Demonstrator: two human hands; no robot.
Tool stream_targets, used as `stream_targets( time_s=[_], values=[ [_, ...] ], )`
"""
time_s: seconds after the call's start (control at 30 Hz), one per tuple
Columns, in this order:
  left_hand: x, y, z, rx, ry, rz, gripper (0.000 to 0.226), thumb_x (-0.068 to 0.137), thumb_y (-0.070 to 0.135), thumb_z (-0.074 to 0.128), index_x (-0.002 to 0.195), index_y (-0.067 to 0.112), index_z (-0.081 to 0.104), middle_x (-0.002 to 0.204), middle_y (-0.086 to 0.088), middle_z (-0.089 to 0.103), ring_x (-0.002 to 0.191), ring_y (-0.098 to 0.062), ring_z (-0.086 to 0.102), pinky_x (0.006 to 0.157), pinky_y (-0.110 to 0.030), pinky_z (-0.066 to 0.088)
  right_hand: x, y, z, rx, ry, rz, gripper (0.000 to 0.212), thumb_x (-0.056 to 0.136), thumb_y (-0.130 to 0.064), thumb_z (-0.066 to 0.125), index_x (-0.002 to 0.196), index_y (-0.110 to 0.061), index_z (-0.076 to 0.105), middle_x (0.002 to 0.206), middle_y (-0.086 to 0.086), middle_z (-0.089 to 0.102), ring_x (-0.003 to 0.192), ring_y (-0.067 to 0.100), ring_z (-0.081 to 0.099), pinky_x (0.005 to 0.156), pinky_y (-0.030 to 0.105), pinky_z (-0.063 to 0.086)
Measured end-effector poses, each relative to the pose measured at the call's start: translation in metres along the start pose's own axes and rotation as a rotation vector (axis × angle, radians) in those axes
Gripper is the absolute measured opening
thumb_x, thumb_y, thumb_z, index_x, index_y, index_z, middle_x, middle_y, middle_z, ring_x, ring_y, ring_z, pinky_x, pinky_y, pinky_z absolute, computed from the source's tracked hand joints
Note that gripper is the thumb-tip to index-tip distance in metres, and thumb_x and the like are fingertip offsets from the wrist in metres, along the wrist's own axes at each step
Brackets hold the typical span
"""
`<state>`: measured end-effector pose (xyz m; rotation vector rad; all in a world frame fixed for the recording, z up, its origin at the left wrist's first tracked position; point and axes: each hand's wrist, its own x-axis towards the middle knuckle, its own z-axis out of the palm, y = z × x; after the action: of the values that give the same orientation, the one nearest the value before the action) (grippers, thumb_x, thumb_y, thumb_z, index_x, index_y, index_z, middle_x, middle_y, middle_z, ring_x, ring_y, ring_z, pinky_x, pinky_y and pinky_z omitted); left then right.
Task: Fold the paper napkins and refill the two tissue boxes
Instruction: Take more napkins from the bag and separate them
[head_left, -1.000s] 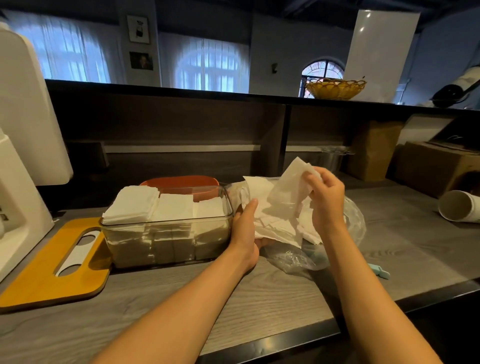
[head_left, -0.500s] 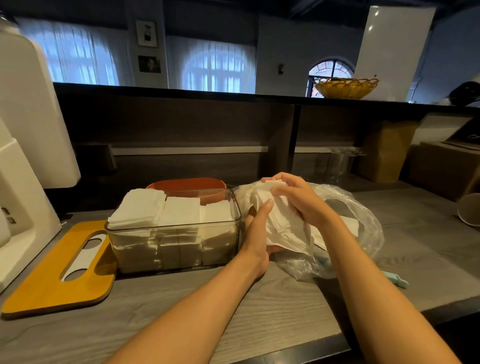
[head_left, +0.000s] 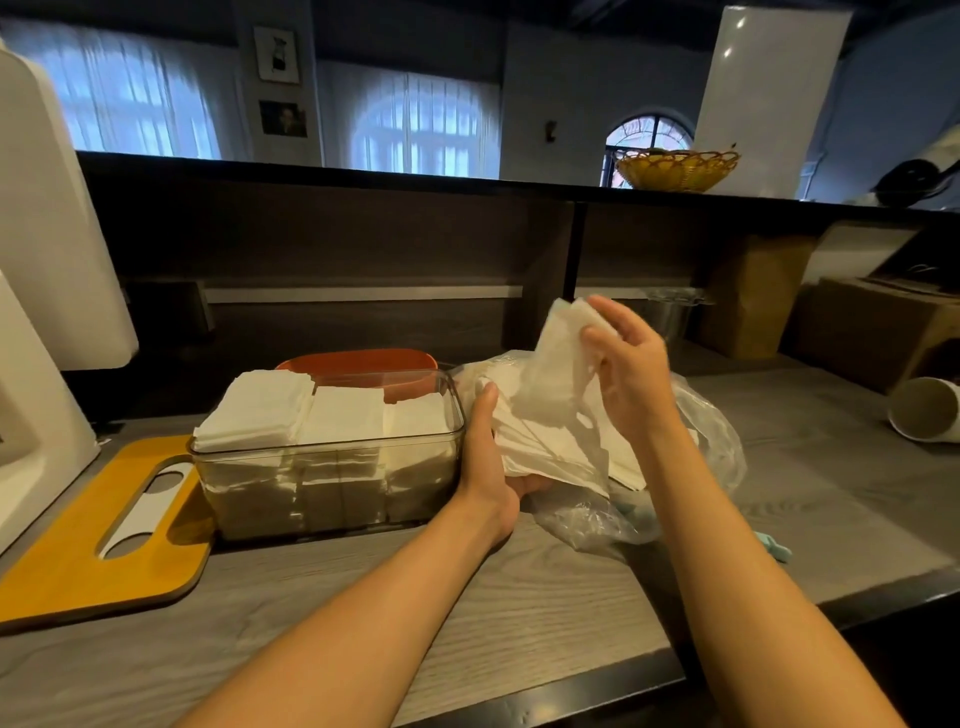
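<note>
Right hand pinches one napkin lifted from the bag, steadied by the left hand; folding is called for next.

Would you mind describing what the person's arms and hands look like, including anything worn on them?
Both forearms are bare up to the frame edge: no sleeves, gloves, watch or bracelets show. The left hand and right hand show no rings.

Right hand pinches napkin above bag; left hand grips napkin stack
</note>
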<state>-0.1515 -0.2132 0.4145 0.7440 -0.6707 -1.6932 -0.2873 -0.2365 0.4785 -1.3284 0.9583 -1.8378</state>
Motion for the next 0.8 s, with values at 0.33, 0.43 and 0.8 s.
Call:
stream_targets(
  time_s=[0.33, 0.43, 0.8],
  values=[
    [0.0, -0.003, 0.002, 0.077, 0.056, 0.049, 0.058, 0.081, 0.053, 0.072, 0.132, 0.028, 0.059, 0.119, -0.006, 0.072, 0.109, -0.029, 0.068, 0.08, -0.048, 0.061, -0.006, -0.008, -0.007, -0.043, 0.023, 0.072, 0.043, 0.096, -0.009, 0.061, 0.137, -0.021, 0.056, 0.116, 0.002, 0.064, 0.089, 0.018, 0.073, 0.068, 0.027, 0.059],
    [-0.002, -0.001, 0.002, 0.1, 0.039, 0.075, 0.049, 0.089, 0.062, 0.056, 0.128, 0.032, 0.062, 0.12, -0.004, 0.071, 0.111, -0.027, 0.066, 0.077, -0.041, 0.058, -0.01, -0.004, 0.001, -0.286, -0.231, 0.038, 0.041, 0.095, -0.007, 0.063, 0.132, -0.024, 0.061, 0.11, 0.002, 0.067, 0.089, 0.018, 0.072, 0.069, 0.026, 0.059],
    [0.003, -0.007, 0.001, 0.191, 0.097, 0.138, 0.028, 0.096, 0.026, 0.066, 0.122, 0.024, 0.055, 0.118, -0.001, 0.069, 0.107, -0.022, 0.067, 0.096, -0.052, 0.055, -0.007, 0.01, 0.011, -0.574, -0.221, -0.069, 0.043, 0.099, -0.019, 0.06, 0.14, -0.022, 0.052, 0.118, -0.006, 0.066, 0.1, 0.008, 0.062, 0.08, 0.021, 0.055]
  ],
)
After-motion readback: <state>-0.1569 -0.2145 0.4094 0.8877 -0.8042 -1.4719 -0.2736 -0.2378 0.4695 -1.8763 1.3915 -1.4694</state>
